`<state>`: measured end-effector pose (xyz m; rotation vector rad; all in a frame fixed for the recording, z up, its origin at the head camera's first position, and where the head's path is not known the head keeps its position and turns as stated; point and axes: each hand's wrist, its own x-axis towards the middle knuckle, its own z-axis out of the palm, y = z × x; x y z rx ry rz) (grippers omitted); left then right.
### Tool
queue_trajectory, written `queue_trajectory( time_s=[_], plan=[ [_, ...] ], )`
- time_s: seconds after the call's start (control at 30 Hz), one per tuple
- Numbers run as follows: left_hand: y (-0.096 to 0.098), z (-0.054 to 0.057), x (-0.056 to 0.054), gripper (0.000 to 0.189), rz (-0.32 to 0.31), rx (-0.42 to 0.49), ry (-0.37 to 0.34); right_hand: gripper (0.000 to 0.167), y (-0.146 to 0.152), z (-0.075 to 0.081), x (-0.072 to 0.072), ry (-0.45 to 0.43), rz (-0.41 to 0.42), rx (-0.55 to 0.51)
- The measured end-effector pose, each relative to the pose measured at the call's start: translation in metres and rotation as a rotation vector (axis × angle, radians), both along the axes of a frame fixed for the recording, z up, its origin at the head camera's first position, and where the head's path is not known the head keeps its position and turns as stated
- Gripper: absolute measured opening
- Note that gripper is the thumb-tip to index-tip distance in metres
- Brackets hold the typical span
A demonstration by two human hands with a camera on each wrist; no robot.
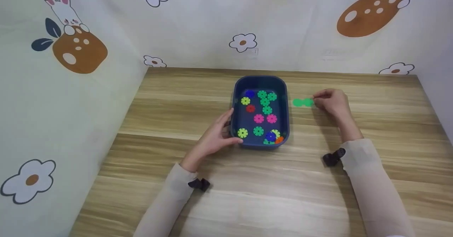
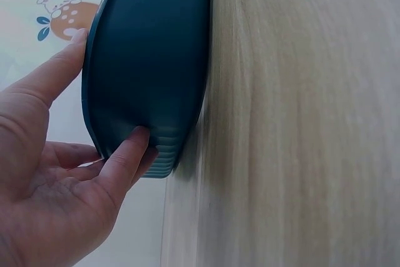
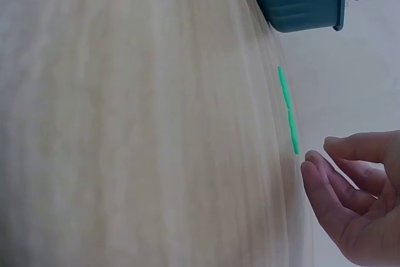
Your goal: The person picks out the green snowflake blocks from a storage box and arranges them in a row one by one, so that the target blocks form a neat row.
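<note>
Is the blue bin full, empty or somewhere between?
Partly filled: colored discs lie scattered across the bin with bare gaps between many.

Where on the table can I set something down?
Bare table lies beyond the left hand, left of the blue bin; nearer, between the sleeves; and right of the right hand. Crowded: the gap between bin and right hand, where green discs lie, and the bin's near right corner, where discs overlap.

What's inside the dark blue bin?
The bin holds green discs, pink discs, yellow discs, blue discs, a red disc, an orange disc. Near-right ones overlap; anything covered beneath can't be seen.
</note>
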<state>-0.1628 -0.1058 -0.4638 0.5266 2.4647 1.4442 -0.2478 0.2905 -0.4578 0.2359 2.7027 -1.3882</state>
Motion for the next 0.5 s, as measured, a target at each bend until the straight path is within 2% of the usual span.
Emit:
queue_trajectory(
  time_s=[0.23, 0.5],
  plan=[
    [0.0001, -0.0005, 0.0, 0.105, 0.007, -0.011, 0.0, 0.026, -0.0025, 0.0037, 0.0007, -0.002, -0.016, -0.053],
    [0.0004, -0.0001, 0.0, 0.105, 0.009, -0.015, -0.001, 0.027, -0.0053, 0.0084, 0.0016, 0.034, -0.003, -0.019]
  ],
)
